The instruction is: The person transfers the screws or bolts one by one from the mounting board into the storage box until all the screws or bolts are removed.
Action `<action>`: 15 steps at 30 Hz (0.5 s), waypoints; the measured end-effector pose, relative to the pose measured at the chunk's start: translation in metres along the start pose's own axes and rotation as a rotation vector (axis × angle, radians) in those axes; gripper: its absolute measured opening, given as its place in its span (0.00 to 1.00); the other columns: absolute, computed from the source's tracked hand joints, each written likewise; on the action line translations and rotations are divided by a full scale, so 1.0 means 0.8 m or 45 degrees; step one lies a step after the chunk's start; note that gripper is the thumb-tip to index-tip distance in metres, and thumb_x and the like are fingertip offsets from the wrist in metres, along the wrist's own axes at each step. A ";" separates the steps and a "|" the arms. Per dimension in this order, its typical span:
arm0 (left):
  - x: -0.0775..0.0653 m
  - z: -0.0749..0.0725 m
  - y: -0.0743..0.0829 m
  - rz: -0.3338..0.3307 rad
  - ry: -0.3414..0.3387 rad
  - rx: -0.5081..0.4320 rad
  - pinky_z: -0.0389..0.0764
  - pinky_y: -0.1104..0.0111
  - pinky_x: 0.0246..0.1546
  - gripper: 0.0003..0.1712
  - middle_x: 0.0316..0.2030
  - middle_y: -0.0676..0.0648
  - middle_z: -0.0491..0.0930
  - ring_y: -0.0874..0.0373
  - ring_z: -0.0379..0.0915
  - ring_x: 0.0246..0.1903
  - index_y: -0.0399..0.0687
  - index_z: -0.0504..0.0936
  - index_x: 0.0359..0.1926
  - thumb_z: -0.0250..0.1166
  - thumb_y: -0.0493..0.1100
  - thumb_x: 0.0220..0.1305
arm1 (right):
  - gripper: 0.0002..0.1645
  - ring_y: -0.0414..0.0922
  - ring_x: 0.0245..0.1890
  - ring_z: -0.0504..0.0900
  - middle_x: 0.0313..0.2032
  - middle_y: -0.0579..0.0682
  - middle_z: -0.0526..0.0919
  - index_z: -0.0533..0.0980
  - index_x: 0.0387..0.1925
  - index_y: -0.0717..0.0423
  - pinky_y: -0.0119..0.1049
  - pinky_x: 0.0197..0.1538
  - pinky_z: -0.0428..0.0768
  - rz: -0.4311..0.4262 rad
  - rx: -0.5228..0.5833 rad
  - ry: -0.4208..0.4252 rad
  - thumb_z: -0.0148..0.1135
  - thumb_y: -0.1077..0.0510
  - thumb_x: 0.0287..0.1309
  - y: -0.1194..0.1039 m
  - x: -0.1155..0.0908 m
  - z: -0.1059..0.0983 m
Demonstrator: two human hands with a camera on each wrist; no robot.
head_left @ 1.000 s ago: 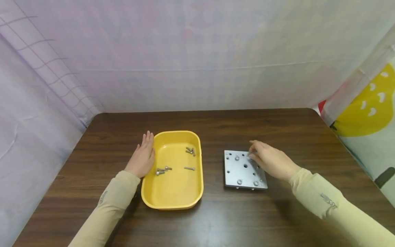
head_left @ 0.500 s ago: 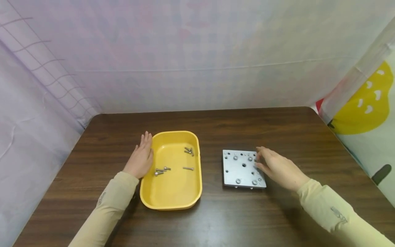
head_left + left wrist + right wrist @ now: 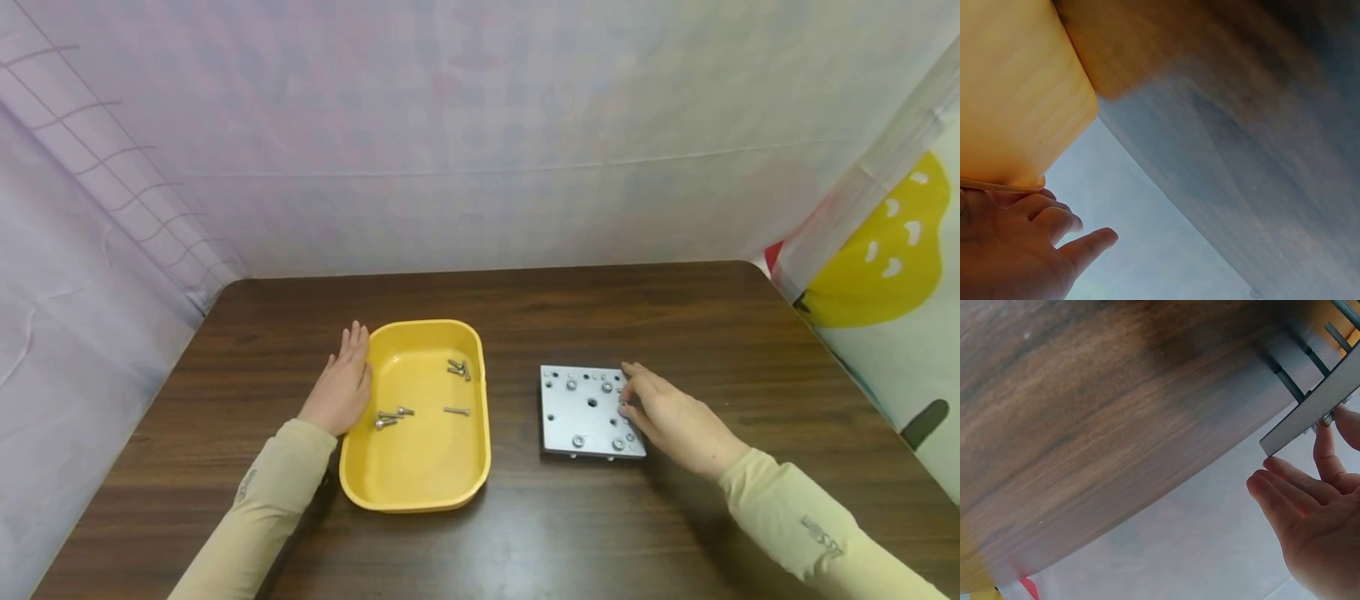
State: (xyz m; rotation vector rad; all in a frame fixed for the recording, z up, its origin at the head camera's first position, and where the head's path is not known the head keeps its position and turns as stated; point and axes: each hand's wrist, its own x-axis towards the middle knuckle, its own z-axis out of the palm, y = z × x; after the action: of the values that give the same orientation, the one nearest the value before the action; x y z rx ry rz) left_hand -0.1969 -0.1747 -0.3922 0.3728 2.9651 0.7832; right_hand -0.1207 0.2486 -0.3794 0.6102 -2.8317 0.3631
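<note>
My left hand (image 3: 342, 385) rests with straight fingers against the left rim of a yellow tray (image 3: 484, 433); in the left wrist view its fingers touch the tray's edge. Several socket-head screws (image 3: 388, 419) lie loose in that tray. To the right, a square silver metal plate (image 3: 576, 412) has holes and several screws set in it. At its right edge, thumb and index finger of my right hand (image 3: 678, 425) pinch a screw head (image 3: 1327, 419) on the plate's face. Threaded shanks (image 3: 1289, 385) stick out from the plate's other side in the right wrist view.
Everything stands on a dark wood-grain table (image 3: 517, 542). A pale curtain (image 3: 480, 167) hangs behind its far edge, and a cloth with a yellow print (image 3: 885, 258) hangs at the right.
My right hand has shifted from the plate's upper right part, uncovering a screw there, to its right edge, with fingers now closed on a screw. The left hand stays at the tray.
</note>
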 end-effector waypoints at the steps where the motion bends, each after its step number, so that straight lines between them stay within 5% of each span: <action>1: 0.000 0.000 0.000 -0.001 0.001 -0.001 0.43 0.42 0.75 0.34 0.78 0.37 0.33 0.41 0.31 0.77 0.33 0.40 0.77 0.39 0.41 0.78 | 0.10 0.66 0.62 0.74 0.59 0.71 0.76 0.73 0.37 0.59 0.59 0.56 0.78 0.001 -0.006 -0.003 0.67 0.65 0.58 0.000 0.000 0.001; 15: 0.001 0.002 -0.001 -0.002 0.007 0.008 0.44 0.42 0.75 0.33 0.77 0.37 0.33 0.41 0.31 0.77 0.32 0.41 0.77 0.39 0.40 0.78 | 0.06 0.67 0.63 0.73 0.61 0.72 0.74 0.72 0.39 0.60 0.60 0.57 0.78 0.020 -0.007 0.000 0.62 0.64 0.63 0.001 0.009 -0.010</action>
State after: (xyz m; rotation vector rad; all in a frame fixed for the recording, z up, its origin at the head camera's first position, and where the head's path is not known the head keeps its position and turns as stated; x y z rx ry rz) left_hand -0.1977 -0.1743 -0.3937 0.3692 2.9729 0.7760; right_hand -0.1265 0.2491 -0.3703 0.5871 -2.8385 0.3579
